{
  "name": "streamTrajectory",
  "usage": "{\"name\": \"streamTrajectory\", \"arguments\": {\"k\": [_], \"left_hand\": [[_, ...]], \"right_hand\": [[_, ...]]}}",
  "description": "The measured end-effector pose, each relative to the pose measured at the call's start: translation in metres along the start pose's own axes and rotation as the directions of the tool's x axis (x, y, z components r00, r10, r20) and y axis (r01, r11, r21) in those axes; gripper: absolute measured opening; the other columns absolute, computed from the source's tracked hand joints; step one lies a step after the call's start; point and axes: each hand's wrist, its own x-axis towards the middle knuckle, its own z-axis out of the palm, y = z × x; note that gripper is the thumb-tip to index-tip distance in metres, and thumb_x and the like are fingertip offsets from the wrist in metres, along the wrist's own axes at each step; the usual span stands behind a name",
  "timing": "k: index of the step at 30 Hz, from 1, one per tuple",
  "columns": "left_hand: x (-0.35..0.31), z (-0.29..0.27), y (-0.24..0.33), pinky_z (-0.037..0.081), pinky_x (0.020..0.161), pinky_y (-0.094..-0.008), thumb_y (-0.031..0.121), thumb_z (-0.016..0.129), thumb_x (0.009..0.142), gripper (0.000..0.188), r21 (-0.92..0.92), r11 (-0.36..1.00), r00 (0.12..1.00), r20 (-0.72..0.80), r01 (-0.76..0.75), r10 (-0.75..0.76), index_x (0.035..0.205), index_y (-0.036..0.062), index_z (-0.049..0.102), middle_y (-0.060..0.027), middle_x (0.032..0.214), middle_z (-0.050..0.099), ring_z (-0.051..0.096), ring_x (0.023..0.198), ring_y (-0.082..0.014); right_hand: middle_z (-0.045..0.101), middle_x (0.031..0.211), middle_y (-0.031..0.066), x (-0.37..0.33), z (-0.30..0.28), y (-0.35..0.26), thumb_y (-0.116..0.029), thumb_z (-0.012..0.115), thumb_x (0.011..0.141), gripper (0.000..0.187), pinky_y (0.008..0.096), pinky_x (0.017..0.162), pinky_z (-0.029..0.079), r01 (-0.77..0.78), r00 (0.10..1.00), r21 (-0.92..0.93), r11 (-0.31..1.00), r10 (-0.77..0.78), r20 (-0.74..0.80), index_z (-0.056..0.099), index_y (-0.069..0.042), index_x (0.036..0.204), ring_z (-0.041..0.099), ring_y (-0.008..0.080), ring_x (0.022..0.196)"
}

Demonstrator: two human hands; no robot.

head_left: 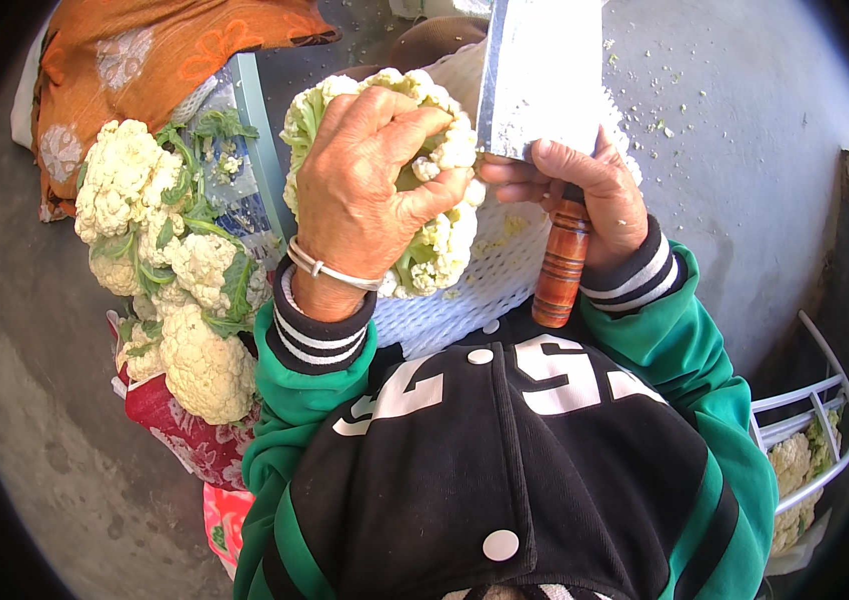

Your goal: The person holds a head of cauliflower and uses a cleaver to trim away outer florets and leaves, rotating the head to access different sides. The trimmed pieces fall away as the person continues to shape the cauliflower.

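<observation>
My left hand (360, 180) grips a cauliflower head (442, 245) from above, its fingers curled into the florets; its underside is hidden. Beside it, my right hand (580, 185) is closed around the neck of a cleaver (545, 75). The wide blade points away from me with white crumbs stuck on it, and the turned brown wooden handle hangs below my palm. The blade's left edge is close to the cauliflower; I cannot tell whether they touch. Under both hands a white meshed cloth (425, 318) covers my lap, with small florets on it.
To the left, several cauliflowers (207, 365) with green leaves are piled by an orange patterned cloth (175, 50) and a red floral cloth (185, 430). At the lower right, a white rack (813, 490) stands by more cauliflower (793, 460). Crumbs dot the grey floor (745, 120).
</observation>
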Motion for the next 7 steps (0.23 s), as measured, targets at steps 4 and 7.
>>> {"name": "streamTrajectory", "arguments": {"k": [4, 7], "left_hand": [[-0.0005, -0.0016, -0.0011, 0.050, 0.082, -0.0378, 0.019, 0.077, 0.070, 0.029, -0.028, 0.999, 1.000, 0.014, 0.016, -0.015, 0.096, 0.0072, 0.070, -0.0057, 0.093, 0.063, 0.058, 0.092, -0.0266], [-0.0010, -0.0025, -0.0006, 0.050, 0.082, -0.0375, 0.019, 0.077, 0.070, 0.030, -0.028, 0.999, 0.999, 0.028, 0.028, -0.027, 0.097, 0.0077, 0.071, -0.0061, 0.094, 0.063, 0.058, 0.093, -0.0268]], "right_hand": [[0.071, 0.102, 0.0236, -0.0006, -0.0020, -0.0001, -0.010, 0.065, 0.090, 0.035, 0.0336, 0.078, 0.062, 0.009, 1.000, 0.001, 1.000, -0.009, 0.010, 0.054, 0.005, 0.119, 0.073, 0.0283, 0.088], [0.070, 0.103, 0.0236, 0.0001, -0.0041, 0.0004, -0.012, 0.066, 0.090, 0.040, 0.0334, 0.078, 0.062, -0.013, 1.000, -0.013, 1.000, 0.013, 0.016, 0.052, 0.004, 0.124, 0.073, 0.0291, 0.088]]}}
